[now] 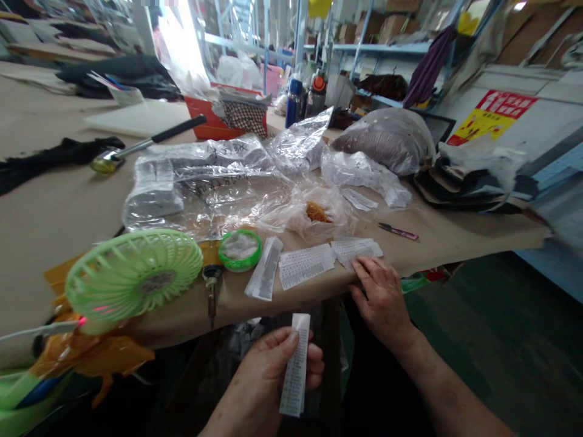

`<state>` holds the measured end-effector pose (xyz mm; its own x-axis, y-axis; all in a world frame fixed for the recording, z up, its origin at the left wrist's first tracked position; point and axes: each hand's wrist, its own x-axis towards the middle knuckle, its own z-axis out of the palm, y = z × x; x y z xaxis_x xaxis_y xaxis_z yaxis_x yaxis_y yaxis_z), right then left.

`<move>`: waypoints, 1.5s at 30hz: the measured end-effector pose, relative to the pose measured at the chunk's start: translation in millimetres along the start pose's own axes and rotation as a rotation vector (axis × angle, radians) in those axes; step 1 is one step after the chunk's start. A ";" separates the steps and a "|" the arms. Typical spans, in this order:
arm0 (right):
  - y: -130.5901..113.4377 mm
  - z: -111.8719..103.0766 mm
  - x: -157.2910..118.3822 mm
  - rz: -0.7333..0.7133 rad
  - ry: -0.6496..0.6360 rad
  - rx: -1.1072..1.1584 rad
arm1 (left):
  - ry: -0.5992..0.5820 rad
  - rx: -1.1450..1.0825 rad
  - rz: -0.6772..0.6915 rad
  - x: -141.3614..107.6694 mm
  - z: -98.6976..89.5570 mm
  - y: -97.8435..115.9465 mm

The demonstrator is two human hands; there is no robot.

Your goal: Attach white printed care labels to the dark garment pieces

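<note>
My left hand [277, 370] is closed on a narrow stack of printed paper labels [296, 370], held upright below the table edge. On the table's front edge, my right hand [380, 297] touches a pile of printed labels [353, 249] with its fingertips; its fingers are partly spread. Just left of that pile lies another group of labels [307, 266]. Farther left is a third, slanted stack [265, 270]. A round green container with white stuff inside [240, 249] sits beside it.
A green fan [136, 276] stands at the left front, near a screwdriver-like tool [211, 291]. Behind the labels are clear plastic bags [218, 188] and a bag of rubber bands [319, 212]. A pen [398, 231] lies at right. Bottles [294, 103] stand farther back.
</note>
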<state>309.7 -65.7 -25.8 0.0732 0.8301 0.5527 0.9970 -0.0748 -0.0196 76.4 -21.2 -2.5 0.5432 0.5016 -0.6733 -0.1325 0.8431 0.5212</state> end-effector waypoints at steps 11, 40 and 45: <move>6.0 -3.3 2.8 -0.012 0.259 0.375 | 0.029 0.033 0.013 1.0 -0.5 -0.7; -109.2 -16.4 -17.5 -0.473 -0.057 0.750 | -0.042 -0.247 0.107 -7.4 -8.6 -1.7; -109.8 -20.6 -18.1 -0.472 -0.081 0.772 | -0.062 -0.215 0.104 -9.6 -9.8 -1.4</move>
<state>198.4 -83.9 -16.5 -0.3748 0.7187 0.5856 0.6610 0.6501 -0.3749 63.2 -25.3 -1.9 0.5662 0.5804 -0.5852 -0.3599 0.8129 0.4580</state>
